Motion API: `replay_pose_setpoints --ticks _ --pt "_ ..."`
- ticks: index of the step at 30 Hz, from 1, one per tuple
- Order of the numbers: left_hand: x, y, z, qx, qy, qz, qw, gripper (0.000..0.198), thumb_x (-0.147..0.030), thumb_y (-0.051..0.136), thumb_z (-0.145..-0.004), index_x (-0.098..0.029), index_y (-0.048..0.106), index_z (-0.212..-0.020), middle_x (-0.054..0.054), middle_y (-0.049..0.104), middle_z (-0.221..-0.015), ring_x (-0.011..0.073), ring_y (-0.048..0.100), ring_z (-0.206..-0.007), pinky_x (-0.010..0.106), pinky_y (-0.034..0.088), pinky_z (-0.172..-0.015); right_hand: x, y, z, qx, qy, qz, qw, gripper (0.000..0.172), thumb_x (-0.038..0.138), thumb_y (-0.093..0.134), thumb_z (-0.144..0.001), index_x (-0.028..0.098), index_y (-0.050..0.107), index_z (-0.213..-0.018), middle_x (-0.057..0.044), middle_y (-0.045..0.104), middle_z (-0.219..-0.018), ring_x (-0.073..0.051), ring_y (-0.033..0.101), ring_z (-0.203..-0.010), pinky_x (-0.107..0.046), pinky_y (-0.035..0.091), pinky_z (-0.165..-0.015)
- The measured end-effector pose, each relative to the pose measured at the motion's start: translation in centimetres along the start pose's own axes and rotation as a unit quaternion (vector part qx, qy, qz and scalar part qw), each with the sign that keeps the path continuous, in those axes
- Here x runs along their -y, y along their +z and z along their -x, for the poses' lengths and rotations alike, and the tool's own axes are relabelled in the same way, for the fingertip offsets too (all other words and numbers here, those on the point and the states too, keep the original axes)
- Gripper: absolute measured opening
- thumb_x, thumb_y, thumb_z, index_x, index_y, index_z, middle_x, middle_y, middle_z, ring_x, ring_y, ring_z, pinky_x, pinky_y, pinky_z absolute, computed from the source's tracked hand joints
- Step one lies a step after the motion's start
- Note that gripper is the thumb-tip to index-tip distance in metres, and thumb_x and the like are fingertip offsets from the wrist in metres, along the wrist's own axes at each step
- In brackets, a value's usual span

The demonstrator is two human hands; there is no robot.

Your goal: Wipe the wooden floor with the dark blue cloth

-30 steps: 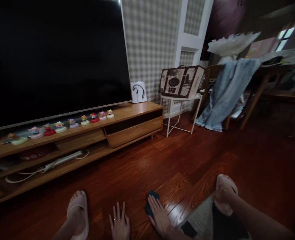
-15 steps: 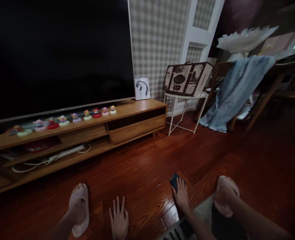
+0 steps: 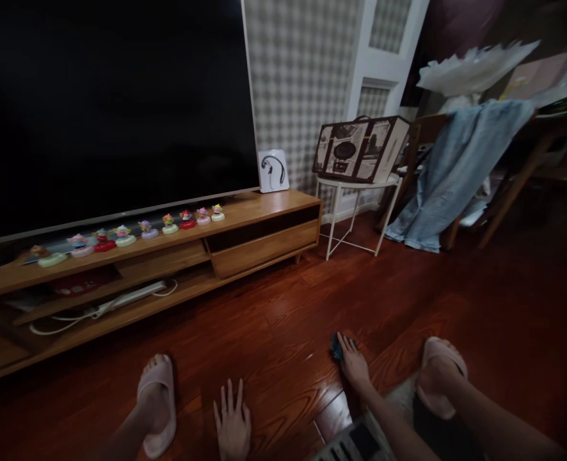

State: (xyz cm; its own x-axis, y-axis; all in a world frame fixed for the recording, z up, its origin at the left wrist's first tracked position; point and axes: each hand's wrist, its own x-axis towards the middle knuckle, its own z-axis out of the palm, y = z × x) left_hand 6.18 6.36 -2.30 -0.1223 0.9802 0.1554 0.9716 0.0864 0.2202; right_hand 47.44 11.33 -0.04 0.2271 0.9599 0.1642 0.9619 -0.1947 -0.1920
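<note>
My right hand (image 3: 353,363) lies over a dark blue cloth (image 3: 336,347) and presses it to the reddish-brown wooden floor (image 3: 278,314). Much of the cloth is hidden under the palm and fingers. To the left, my left hand (image 3: 233,426) rests palm down on the floor with its fingers spread, holding nothing. My feet, in pink slippers, stand on either side: the left slipper (image 3: 161,432) beyond my left hand, the right slipper (image 3: 434,400) to the right of the cloth.
A wooden TV cabinet (image 3: 264,248) runs along the wall, bearing several small figurines and a large TV (image 3: 115,102). A white side table (image 3: 355,182) carries a suitcase-like box (image 3: 345,150). Jeans (image 3: 466,163) hang over a chair at right. A keyboard-like object (image 3: 348,445) lies below my right arm.
My right hand and the cloth have shifted slightly to the right, and the hand now covers more of the cloth. My left hand stays spread on the floor.
</note>
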Motion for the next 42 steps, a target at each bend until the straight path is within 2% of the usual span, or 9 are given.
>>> replay_pose_setpoints --ticks 7,14,17,21,27,30,34,37,42 --pt "-0.6 -0.2 -0.3 -0.019 0.004 -0.032 0.999 0.059 -0.024 0.036 -0.090 -0.029 0.047 -0.147 0.005 0.039 -0.162 0.0266 0.033 -0.151 0.055 0.017 -0.127 0.1 0.2 -1.3 -0.022 0.052 -0.026 0.998 0.077 0.008 0.039 -0.083 0.010 0.029 -0.159 -0.021 0.065 -0.133 -0.030 0.063 -0.122 -0.042 0.047 -0.104" --pt "0.0 0.5 0.0 -0.012 -0.001 0.007 1.000 0.078 -0.036 0.056 -0.079 -0.044 0.030 -0.153 -0.008 0.031 -0.165 0.0302 0.018 -0.155 0.058 0.024 -0.124 1.3 3.9 0.7 -0.050 0.005 -0.060 0.997 0.093 0.002 0.038 -0.077 0.013 0.001 -0.162 -0.012 0.039 -0.160 -0.032 0.038 -0.147 -0.052 0.029 -0.123" --pt "0.0 0.4 -0.2 0.000 -0.008 0.029 1.000 0.081 -0.039 0.056 -0.078 -0.049 0.027 -0.153 -0.013 0.030 -0.165 0.0311 0.014 -0.156 0.060 0.023 -0.122 4.0 6.1 2.5 -0.083 -0.020 -0.070 0.994 0.095 -0.001 0.034 -0.078 0.016 -0.012 -0.159 -0.010 0.018 -0.167 -0.031 0.025 -0.151 -0.056 0.026 -0.124" --pt "-0.3 -0.2 -0.2 0.009 -0.016 0.055 0.998 0.081 -0.039 0.054 -0.078 -0.050 0.026 -0.153 -0.014 0.031 -0.165 0.0319 0.015 -0.155 0.061 0.024 -0.121 8.9 7.7 5.5 -0.092 -0.139 -0.078 0.983 0.094 -0.005 0.031 -0.079 0.025 -0.014 -0.157 -0.004 0.003 -0.166 -0.023 0.017 -0.153 -0.054 0.026 -0.124" --pt "-0.4 -0.3 -0.1 0.008 -0.022 0.056 0.998 0.082 -0.037 0.053 -0.077 -0.053 0.024 -0.152 -0.017 0.032 -0.163 0.0312 0.014 -0.155 0.062 0.025 -0.120 15.8 7.8 9.6 0.035 -0.240 -0.085 0.966 0.096 -0.003 0.036 -0.075 0.026 0.002 -0.160 -0.002 0.012 -0.166 -0.021 0.019 -0.153 -0.050 0.031 -0.123" --pt "-0.3 0.1 -0.2 0.001 -0.018 0.039 0.999 0.081 -0.037 0.054 -0.076 -0.054 0.027 -0.151 -0.017 0.031 -0.163 0.0312 0.014 -0.155 0.062 0.025 -0.120 17.5 7.2 10.5 0.082 -0.222 -0.097 0.967 0.098 0.003 0.044 -0.074 0.026 0.007 -0.162 0.000 0.006 -0.167 -0.023 0.010 -0.155 -0.048 0.025 -0.126" --pt "-0.1 0.6 -0.2 -0.014 -0.004 0.019 1.000 0.080 -0.038 0.056 -0.075 -0.051 0.033 -0.150 -0.015 0.029 -0.164 0.0306 0.014 -0.156 0.062 0.024 -0.121 17.4 6.5 9.8 0.069 -0.174 -0.130 0.974 0.087 0.016 0.049 -0.084 0.020 0.011 -0.162 -0.005 0.007 -0.168 -0.025 0.009 -0.155 -0.049 0.022 -0.127" --pt "-0.1 0.6 -0.1 -0.018 0.000 0.010 1.000 0.076 -0.035 0.053 -0.078 -0.049 0.032 -0.150 -0.013 0.031 -0.164 0.0269 0.017 -0.156 0.059 0.023 -0.123 15.9 6.1 7.5 0.080 -0.194 -0.142 0.967 0.086 0.007 0.043 -0.079 0.023 0.020 -0.161 -0.003 0.019 -0.167 -0.021 0.016 -0.154 -0.047 0.022 -0.127" --pt "-0.3 0.3 -0.1 -0.028 0.004 -0.004 1.000 0.064 -0.027 0.043 -0.086 -0.040 0.040 -0.149 -0.004 0.036 -0.163 0.0249 0.027 -0.153 0.055 0.019 -0.127 9.5 4.5 1.9 0.035 -0.111 -0.144 0.983 0.083 -0.001 0.030 -0.077 0.022 0.033 -0.158 -0.004 0.037 -0.162 -0.017 0.029 -0.151 -0.047 0.024 -0.126"
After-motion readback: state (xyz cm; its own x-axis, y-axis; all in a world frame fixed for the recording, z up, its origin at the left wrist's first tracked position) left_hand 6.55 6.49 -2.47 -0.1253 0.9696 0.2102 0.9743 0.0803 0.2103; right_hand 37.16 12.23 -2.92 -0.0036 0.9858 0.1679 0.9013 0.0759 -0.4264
